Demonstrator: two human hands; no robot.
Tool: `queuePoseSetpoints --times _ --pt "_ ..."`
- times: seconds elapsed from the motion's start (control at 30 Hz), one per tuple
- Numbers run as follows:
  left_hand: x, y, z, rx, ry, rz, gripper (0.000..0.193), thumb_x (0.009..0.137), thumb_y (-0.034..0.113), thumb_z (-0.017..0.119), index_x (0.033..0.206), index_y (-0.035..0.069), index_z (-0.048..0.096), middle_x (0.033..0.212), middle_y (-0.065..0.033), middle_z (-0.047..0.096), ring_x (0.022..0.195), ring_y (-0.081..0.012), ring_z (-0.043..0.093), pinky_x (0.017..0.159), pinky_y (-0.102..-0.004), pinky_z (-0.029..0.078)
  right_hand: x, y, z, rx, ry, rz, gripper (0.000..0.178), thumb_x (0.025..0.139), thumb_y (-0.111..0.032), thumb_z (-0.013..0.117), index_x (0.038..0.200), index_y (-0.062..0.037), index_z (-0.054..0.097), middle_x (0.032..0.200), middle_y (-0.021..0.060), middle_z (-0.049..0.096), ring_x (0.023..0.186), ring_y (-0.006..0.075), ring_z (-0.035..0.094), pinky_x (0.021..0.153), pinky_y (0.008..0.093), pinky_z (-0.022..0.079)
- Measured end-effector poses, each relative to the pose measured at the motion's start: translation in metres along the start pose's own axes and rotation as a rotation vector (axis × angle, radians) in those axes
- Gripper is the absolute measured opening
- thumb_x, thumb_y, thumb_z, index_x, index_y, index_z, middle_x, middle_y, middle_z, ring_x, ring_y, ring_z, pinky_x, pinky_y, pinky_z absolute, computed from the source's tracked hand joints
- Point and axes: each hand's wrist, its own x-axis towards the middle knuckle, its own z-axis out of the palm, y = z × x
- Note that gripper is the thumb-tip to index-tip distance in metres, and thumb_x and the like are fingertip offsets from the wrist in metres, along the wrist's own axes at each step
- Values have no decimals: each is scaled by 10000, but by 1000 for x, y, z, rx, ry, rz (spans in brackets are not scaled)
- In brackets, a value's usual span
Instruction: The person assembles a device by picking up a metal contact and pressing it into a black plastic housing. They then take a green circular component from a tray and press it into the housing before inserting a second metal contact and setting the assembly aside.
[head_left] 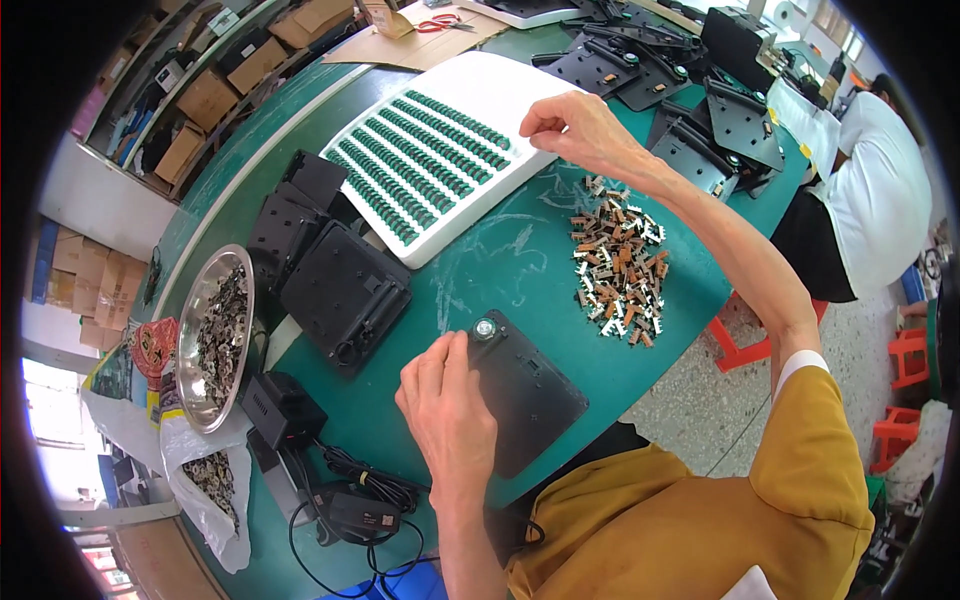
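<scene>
My left hand [445,410] is closed at the upper left corner of a flat black plastic panel [530,400], which lies on the bench in front of me. A small round silver part [485,328] sits on that corner, just beside my fingertips. Farther off, my right hand [580,128] is pinched at the right edge of a white foam tray [450,228]. What its fingers hold, if anything, is hidden. Rows of green ring-shaped parts [430,150] fill the tray, and the nearest row ends lie close to my right fingers.
A pile of small brown-and-silver switches [622,270] lies right of centre. Stacked black housings [345,290], a metal bowl of small parts [245,290] and a black adapter with cables [365,510] are on the left. More black panels [690,150] lie far right, near a seated person [880,190].
</scene>
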Motion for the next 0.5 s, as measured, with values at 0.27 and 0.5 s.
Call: queuePoseSetpoints --times 0.27,0.5 --pt "-2 -3 0 62 -7 10 419 836 -31 669 1251 1 619 1244 -85 622 1151 -279 553 960 -413 424 -47 -34 -18 -38 -352 16 164 780 -44 661 926 -19 733 858 119 739 819 262 714 777 371 551" --pt "-4 -5 0 59 5 12 424 832 -35 670 1251 4 619 1240 -84 623 1149 -275 555 962 -413 424 -53 -24 -5 -285 -403 -23 127 778 -29 664 895 -30 712 876 101 718 876 293 691 747 413 542"
